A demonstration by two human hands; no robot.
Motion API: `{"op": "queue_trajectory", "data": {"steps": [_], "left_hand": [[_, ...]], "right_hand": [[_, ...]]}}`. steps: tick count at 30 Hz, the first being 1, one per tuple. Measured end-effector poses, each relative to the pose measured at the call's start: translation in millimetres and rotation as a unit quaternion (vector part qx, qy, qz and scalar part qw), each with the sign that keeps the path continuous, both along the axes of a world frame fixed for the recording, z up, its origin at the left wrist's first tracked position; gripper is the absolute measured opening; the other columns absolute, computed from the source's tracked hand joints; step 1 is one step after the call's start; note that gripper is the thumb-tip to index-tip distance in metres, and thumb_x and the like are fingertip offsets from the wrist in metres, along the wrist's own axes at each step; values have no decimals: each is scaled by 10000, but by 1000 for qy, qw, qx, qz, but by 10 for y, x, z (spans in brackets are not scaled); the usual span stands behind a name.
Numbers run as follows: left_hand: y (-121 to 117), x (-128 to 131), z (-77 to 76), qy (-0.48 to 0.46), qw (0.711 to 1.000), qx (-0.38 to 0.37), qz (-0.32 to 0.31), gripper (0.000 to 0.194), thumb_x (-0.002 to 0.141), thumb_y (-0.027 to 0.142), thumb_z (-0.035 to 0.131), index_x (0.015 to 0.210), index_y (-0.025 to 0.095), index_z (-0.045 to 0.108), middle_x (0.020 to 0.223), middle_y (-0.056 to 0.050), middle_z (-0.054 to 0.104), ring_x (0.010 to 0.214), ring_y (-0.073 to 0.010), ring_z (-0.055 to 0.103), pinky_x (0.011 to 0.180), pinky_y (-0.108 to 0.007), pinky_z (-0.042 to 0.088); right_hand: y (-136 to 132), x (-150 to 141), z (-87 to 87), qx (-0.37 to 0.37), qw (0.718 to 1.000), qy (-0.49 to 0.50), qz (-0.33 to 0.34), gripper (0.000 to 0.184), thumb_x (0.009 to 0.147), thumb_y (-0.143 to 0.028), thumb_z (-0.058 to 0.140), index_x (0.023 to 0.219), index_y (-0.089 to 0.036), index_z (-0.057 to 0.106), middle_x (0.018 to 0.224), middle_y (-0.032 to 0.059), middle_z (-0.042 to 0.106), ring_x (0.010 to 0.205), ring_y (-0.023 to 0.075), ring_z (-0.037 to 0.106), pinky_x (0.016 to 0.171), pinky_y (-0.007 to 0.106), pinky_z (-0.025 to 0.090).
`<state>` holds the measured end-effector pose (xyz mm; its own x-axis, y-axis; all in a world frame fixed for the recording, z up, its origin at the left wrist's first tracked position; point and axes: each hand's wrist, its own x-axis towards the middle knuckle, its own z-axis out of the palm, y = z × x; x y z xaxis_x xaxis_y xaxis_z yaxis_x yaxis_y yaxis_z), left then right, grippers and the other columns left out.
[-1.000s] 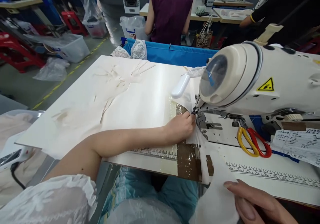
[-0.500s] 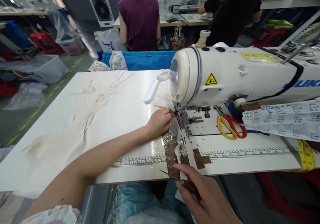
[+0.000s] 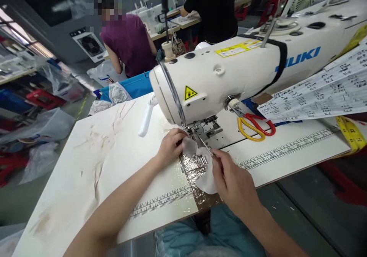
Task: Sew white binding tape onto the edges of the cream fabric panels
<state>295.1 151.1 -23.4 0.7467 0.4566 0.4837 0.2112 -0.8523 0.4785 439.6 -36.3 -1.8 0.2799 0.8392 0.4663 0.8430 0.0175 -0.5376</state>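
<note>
while left hand (image 3: pixel 171 145) pinches fabric (image 3: pixel 189 147), right hand (image 3: pixel 233 176) holds thin tool (image 3: pixel 204 143)

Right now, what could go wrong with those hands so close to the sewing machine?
The left hand is right beside the needle area of the sewing machine, so a finger might get pricked if it runs. The thin pointed tool in the right hand could snag the white cloth.
</note>
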Motion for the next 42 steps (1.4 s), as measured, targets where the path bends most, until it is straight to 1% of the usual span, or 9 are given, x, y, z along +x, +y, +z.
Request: {"op": "queue_trajectory", "data": {"steps": [3,6,11,16,23,26,36,39,42], "left_hand": [[-2,-4,12,-3,1000,-10,1,92,920,177,570,887,187,656,971,-58,701,914,-187,657,783,-334,550],[2,-4,21,1,1000,-20,6,97,918,183,566,893,196,658,970,-56,702,916,-189,660,788,-335,548],[-1,17,47,-4,1000,-8,2,92,932,232,574,875,203,640,949,-48,702,895,-180,660,772,-321,536],[-28,37,60,20,999,0,28,107,941,250,553,881,207,631,946,-47,699,894,-182,650,786,-332,530],[-58,68,79,43,998,9,41,128,948,296,545,891,201,608,909,-58,679,866,-182,631,776,-329,527],[-56,80,85,48,998,20,39,123,950,299,544,909,199,604,898,-59,672,851,-178,627,770,-325,524],[-32,63,56,18,999,-25,44,191,950,295,556,783,203,544,871,-36,670,797,-158,614,685,-291,496],[-37,64,56,13,999,-19,44,208,956,297,561,773,202,533,855,-30,665,778,-152,604,666,-282,482],[-46,71,61,10,999,8,46,197,958,279,563,781,203,524,855,-36,658,783,-154,602,662,-279,484]], "right_hand": [[104,-20,-99,2,996,-88,-18,288,993,-189,411,1129,-115,654,874,72,777,645,174,721,497,246,444],[154,-56,-148,-13,992,-124,-21,293,975,-169,433,1132,-124,677,831,53,772,608,168,704,474,257,408],[178,-70,-159,-5,993,-118,-20,285,967,-164,449,1129,-131,681,848,39,767,613,155,693,474,260,390],[208,-62,-167,-14,993,-114,-22,284,975,-165,434,1111,-136,682,804,45,761,602,151,686,479,265,379],[226,-62,-196,1,990,-137,-21,272,978,-166,455,1127,-119,677,823,52,758,611,150,683,482,265,387],[224,-63,-195,6,989,-144,-17,271,978,-157,464,1142,-109,674,840,63,760,629,152,686,516,262,412],[204,-66,-187,-16,990,-137,-22,294,985,-163,424,1156,-126,661,883,65,780,633,149,700,521,257,432],[207,-62,-182,-17,990,-135,-22,288,984,-169,433,1148,-118,664,873,69,780,630,154,703,496,254,413],[209,-57,-178,-11,990,-138,-15,276,983,-168,448,1141,-99,664,873,85,777,635,158,705,493,252,411]]}}
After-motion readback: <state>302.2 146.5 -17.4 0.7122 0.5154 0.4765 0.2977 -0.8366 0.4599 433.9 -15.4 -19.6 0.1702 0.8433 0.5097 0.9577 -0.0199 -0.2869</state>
